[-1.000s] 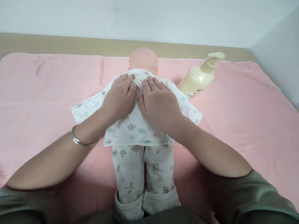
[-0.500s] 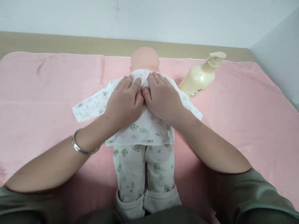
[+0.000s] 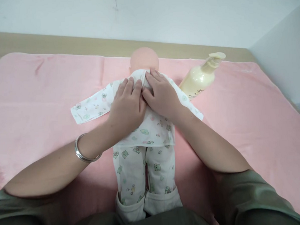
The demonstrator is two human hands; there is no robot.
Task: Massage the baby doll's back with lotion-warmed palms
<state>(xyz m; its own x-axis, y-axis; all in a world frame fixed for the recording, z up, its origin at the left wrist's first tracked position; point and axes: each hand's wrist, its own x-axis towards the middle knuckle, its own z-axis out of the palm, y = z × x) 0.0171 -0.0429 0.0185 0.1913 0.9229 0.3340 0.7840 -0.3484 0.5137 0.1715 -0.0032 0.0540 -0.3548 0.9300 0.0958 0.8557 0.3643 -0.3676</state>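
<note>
A baby doll [image 3: 144,60] lies face down, its bald head pointing away from me. It wears a white printed top [image 3: 153,132] and matching trousers [image 3: 156,166] with turned-up cuffs. My left hand [image 3: 129,103] rests flat, palm down, on the left of the doll's upper back, fingers stretched out. On the right of the upper back lies my right hand [image 3: 163,95], also flat, its fingertips close to the doll's neck. The two thumbs nearly meet at the middle of the back. A silver bangle [image 3: 88,151] circles my left wrist.
A pale yellow pump bottle [image 3: 198,78] is by the doll's right sleeve, on a pink mat [image 3: 241,121]. Beyond the mat runs a wooden edge [image 3: 61,43] against a white wall [image 3: 160,14]. Another wall meets it at the right.
My right hand has slid a little up toward the doll's neck, while my left hand has shifted slightly down the back. The doll and bottle stay in place.
</note>
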